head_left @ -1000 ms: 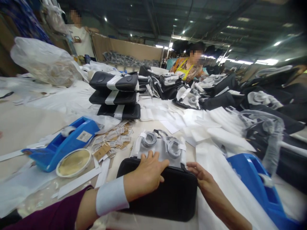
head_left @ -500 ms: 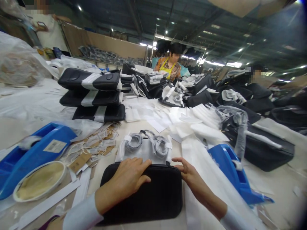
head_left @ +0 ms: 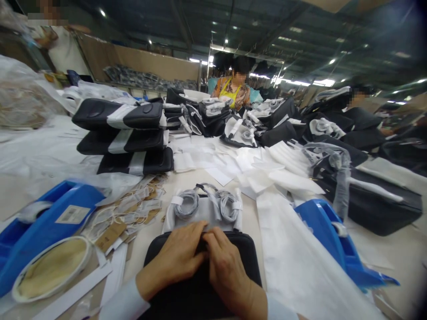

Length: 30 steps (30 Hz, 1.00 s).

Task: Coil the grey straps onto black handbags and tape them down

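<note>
A black bag (head_left: 182, 295) with rounded corners lies flat before me, its front edge cut off by the frame. My left hand (head_left: 178, 251) rests on its upper part, fingers bent over the far edge and thumb tucked below. Against it, my right hand (head_left: 227, 269) is closed, its fingertips meeting the left ones at the middle of that edge. What lies under the fingertips is mostly hidden. Behind the bag's far edge, a white-wrapped piece (head_left: 203, 211) carries two plastic-wrapped coiled straps (head_left: 186, 203) held by white bands.
Blue tape dispensers stand on the left (head_left: 50, 215) and right (head_left: 336, 244). Beside the left one are a round tub (head_left: 51, 266) and tangled string tags (head_left: 133, 206). Stacked black bags (head_left: 135, 114), white sheets (head_left: 213, 155) and more bags (head_left: 376, 200) lie beyond. A co-worker (head_left: 235, 91) is across the table.
My right hand has moved left from the bag's right corner to its middle, meeting my left hand, and its fingers have closed. The view has shifted slightly.
</note>
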### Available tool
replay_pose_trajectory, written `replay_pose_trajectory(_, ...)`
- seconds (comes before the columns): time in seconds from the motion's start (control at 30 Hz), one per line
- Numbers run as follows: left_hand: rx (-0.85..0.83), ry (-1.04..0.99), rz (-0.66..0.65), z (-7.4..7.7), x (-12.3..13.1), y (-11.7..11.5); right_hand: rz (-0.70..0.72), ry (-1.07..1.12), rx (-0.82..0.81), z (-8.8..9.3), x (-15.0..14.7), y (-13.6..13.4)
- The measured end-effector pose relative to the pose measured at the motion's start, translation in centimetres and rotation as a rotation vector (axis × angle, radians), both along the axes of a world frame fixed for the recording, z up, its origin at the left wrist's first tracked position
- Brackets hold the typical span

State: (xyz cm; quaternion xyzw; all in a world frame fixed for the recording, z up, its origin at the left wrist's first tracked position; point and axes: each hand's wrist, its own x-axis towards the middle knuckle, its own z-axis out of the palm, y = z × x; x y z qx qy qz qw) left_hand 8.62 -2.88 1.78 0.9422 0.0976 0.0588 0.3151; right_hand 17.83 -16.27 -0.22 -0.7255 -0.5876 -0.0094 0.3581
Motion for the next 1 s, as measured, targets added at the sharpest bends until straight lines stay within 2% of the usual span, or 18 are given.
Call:
replay_pose_trajectory(0.07, -0.044, -0.158, -0.006, 0.2, -0.6, 0.0, 0.014, -0.015, -0.015, -0.4, 0.3, -0.3)
replay_pose_trajectory(0.13, -0.087, -0.309, 0.071, 0.0, -0.9, 0.1, 0.030, -0.063, -0.063, 0.1, 0.4, -0.4)
replay_pose_trajectory(0.27, -0.092, -0.352, 0.245, -1.5, -0.5, 0.4, -0.022, -0.109, -0.118, 3.0, -0.1, 1.5)
replay_pose_trajectory(0.33, -0.065, -0.361, 0.285, -2.1, 0.0, 0.4, -0.049, -0.059, 0.003, 4.4, -0.4, 3.8)
replay_pose_trajectory(0.4, -0.036, -0.419, 0.337, -2.1, 0.1, 0.3, -0.029, -0.003, 0.193, 5.0, -0.4, 6.4)
replay_pose_trajectory(0.47, -0.012, -0.480, 0.381, -1.6, -0.4, 0.2, -0.031, 0.035, 0.306, 4.7, -0.2, 8.7)
replay_pose_trajectory(0.53, -0.007, -0.564, 0.501, -0.8, -1.1, 0.5, -0.099, 0.044, 0.312, 3.6, 0.2, 10.2)
replay_pose_trajectory(0.63, -0.136, -0.639, 0.779, 0.0, -1.3, 1.9, -0.197, 0.011, 0.257, 2.3, 0.5, 11.0)
replay_pose_trajectory(0.7, -0.260, -0.600, 0.866, -0.1, -0.4, 3.6, -0.214, -0.018, 0.208, 2.0, 0.4, 10.7)
replay_pose_trajectory(0.87, -0.477, -0.502, 0.786, -0.9, 2.7, 7.3, -0.213, -0.118, 0.063, 2.9, -0.5, 9.8)
replay_pose_trajectory(1.0, -0.578, -0.487, 0.732, -0.9, 3.0, 7.9, -0.193, -0.147, 0.014, 3.0, -0.6, 9.7)
